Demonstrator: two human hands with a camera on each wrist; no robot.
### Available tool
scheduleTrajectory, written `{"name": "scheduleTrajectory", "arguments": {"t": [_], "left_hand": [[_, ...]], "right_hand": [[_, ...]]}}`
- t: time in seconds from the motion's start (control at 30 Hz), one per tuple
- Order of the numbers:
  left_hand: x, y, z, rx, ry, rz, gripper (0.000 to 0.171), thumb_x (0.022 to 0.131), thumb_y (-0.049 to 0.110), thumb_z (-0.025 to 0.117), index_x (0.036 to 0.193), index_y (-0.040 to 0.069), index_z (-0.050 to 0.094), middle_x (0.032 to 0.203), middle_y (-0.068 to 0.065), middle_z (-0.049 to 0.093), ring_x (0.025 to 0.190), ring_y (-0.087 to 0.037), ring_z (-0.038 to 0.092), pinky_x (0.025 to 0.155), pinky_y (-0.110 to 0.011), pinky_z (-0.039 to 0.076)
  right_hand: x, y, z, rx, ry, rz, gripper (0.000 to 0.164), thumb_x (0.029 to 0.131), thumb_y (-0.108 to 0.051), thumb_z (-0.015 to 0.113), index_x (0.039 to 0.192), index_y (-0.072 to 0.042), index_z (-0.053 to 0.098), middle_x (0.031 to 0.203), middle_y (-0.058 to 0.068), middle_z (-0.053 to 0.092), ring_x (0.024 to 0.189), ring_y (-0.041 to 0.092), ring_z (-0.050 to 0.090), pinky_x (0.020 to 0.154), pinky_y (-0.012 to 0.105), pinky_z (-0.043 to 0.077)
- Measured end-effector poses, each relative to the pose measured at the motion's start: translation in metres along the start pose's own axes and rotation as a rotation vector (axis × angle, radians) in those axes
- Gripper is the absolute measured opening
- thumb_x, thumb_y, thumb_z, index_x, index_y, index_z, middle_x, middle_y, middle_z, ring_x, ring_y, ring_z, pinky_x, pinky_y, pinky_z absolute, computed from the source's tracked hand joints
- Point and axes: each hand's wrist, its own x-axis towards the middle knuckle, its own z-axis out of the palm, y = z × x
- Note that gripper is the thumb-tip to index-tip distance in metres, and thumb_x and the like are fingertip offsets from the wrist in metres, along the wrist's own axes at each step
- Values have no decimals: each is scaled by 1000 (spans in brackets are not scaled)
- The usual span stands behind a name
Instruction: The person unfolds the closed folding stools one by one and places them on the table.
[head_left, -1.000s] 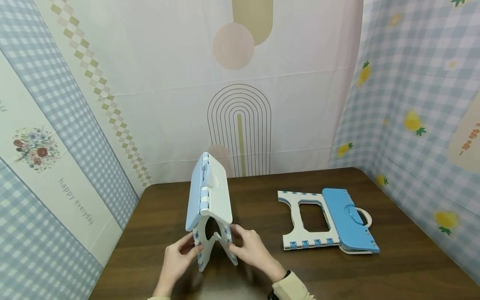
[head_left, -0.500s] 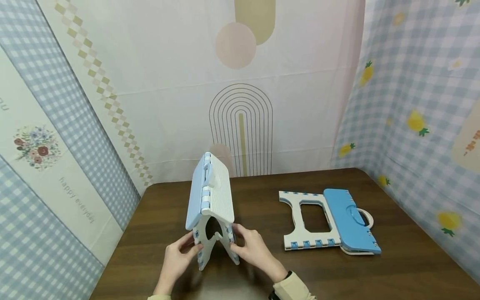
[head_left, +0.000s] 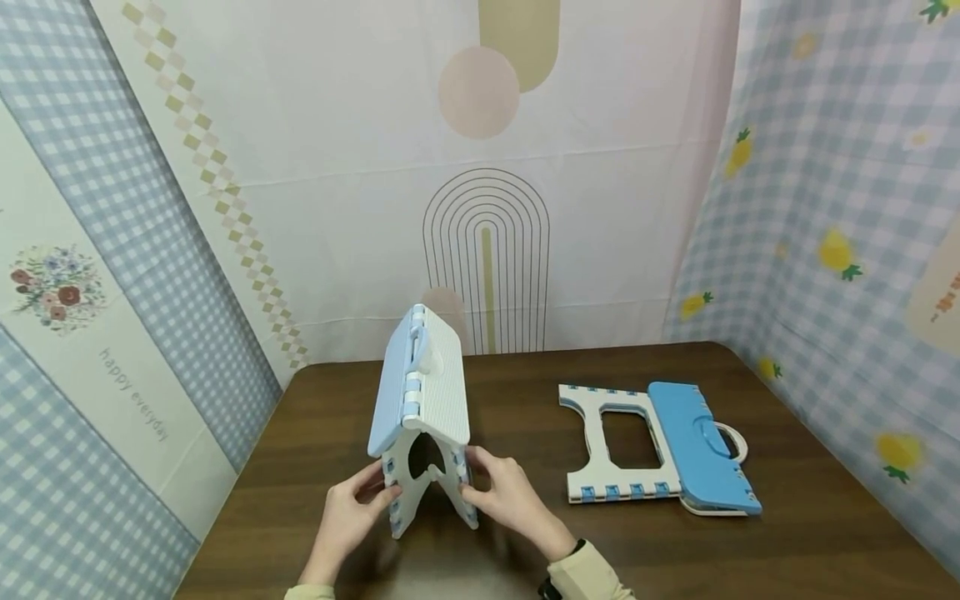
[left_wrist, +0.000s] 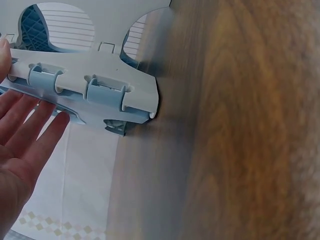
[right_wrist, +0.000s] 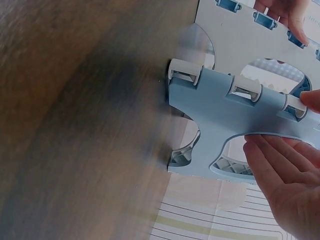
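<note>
A white and light blue folding stool (head_left: 444,375) stands upright on the wooden table, partly unfolded. Its two seat halves slope down from the hinge at the top like a roof, and the leg panels spread below in a narrow upside-down V. My left hand (head_left: 347,518) pinches the hinged edge of the left leg panel (left_wrist: 90,70), thumb on one side and fingers on the other. On the opposite side, my right hand (head_left: 513,500) holds the edge of the right leg panel (right_wrist: 210,100) between thumb and fingers.
Another folding stool (head_left: 693,442), blue and white, lies folded flat on the table (head_left: 795,533) to the right, its handle loop (head_left: 735,442) pointing right. Printed cloth (head_left: 360,208) hangs behind the table and along both sides.
The left leg panel has shifted slightly left with my left hand, so the stool's legs stand a little wider apart. The head view has turned slightly. The flat stool stays put.
</note>
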Motion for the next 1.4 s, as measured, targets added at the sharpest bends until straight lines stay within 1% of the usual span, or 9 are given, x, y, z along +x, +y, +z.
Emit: {"name": "scheduleTrajectory", "arguments": {"t": [0.07,0.33,0.57,0.77,0.83,1.0,1.2,1.33,1.4], "left_hand": [[0,-1,-1,1,1,-7,43,70,18,76,110,11,64,97,-10,69,88,-17,66,73,-22,53],[1,-1,-2,-20,-10,-39,44,70,19,75,112,12,63,98,-11,69,87,-18,67,70,-22,54],[1,0,-4,-18,-2,-25,43,71,18,75,111,11,63,99,-12,68,88,-20,66,70,-21,54],[1,-1,-4,-8,4,-5,44,71,20,75,111,8,63,99,-16,67,86,-23,67,69,-24,54],[1,-1,-4,-5,7,-6,44,71,20,75,111,8,63,99,-16,68,86,-23,67,68,-23,54],[1,-2,-3,-3,11,-3,43,71,20,75,111,11,63,98,-12,69,86,-21,67,68,-21,54],[2,-3,-4,-4,21,25,42,71,18,74,111,9,63,98,-14,68,86,-20,66,68,-22,54],[0,-2,-6,-4,19,16,42,72,18,74,112,8,63,100,-14,68,88,-21,66,69,-22,54],[-1,4,-7,1,14,1,42,72,15,73,112,7,62,100,-15,68,88,-23,66,69,-22,54]], "right_hand": [[0,1,0,2,1,-5,40,78,-17,61,117,-10,54,107,8,66,98,21,64,78,37,53],[1,4,-1,-47,10,-22,42,77,-19,62,118,-11,54,107,5,67,97,17,64,79,34,53],[4,5,-5,-22,-10,-45,39,78,-17,62,115,-10,55,108,8,66,99,21,63,80,35,52],[6,7,-8,-27,-25,-64,39,79,-18,62,116,-9,55,109,9,66,98,21,64,79,34,53],[6,8,-9,-24,-29,-69,39,79,-18,62,117,-10,54,108,8,66,98,21,64,79,35,53],[5,10,-11,-13,-37,-65,38,80,-19,62,117,-12,54,107,7,66,97,19,64,79,38,52],[6,13,-13,3,-57,-62,38,81,-19,61,118,-12,53,109,8,65,98,19,64,81,39,51],[6,13,-14,10,-64,-64,38,82,-20,61,119,-13,53,110,8,65,100,21,63,82,40,51],[6,12,-14,11,-69,-65,38,82,-20,61,119,-13,53,110,8,65,100,22,63,82,39,51]]}}
